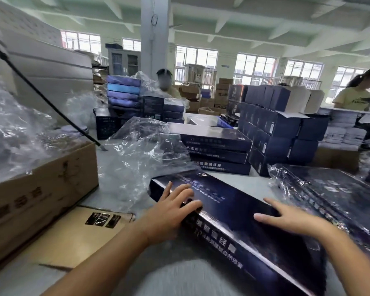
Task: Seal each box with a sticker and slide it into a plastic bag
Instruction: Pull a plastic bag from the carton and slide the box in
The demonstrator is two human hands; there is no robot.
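Observation:
A long, flat dark-blue box [233,212] lies slanted on the table in front of me, white lettering along its near side. My left hand [171,212] rests on its near-left top edge, fingers spread and straight over the lid. My right hand [291,218] lies flat on the lid further right, fingers extended. A crumpled clear plastic bag [143,154] sits just beyond the box's far left end. To the right lies another dark box wrapped in plastic [333,195]. No sticker is visible.
A brown carton [36,193] filled with clear bags stands at left, flat cardboard [79,233] beside it. Three stacked flat boxes [218,150] and piles of small dark boxes [273,129] lie behind. Two people work at the back.

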